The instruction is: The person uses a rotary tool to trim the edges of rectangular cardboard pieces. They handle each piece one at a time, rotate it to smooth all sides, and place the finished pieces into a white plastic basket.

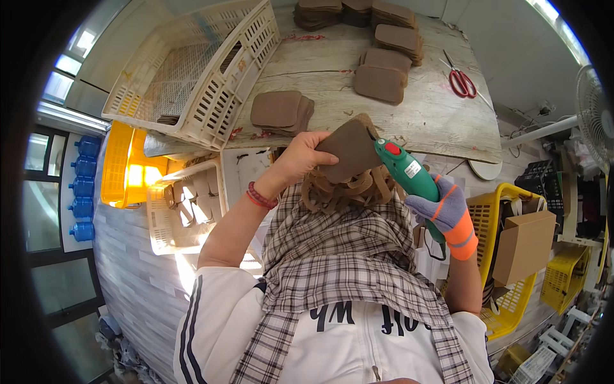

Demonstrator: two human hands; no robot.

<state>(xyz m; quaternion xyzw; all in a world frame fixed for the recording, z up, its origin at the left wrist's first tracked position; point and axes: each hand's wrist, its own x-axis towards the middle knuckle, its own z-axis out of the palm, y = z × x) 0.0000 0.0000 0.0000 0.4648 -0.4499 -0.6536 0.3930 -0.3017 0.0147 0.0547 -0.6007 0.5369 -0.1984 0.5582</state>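
A flat brown piece (349, 152) with rounded corners is held tilted; at its upper right edge, the dark tip of a slanted green handheld tool (412, 171) with a red button is positioned.

You had on a plaid apron (339, 269) over a white top (348, 355), dark sleeve stripes (192, 320) around 7 o'clock, red bracelet (261, 197) at 9, purple-and-orange glove (458, 224) at 3.
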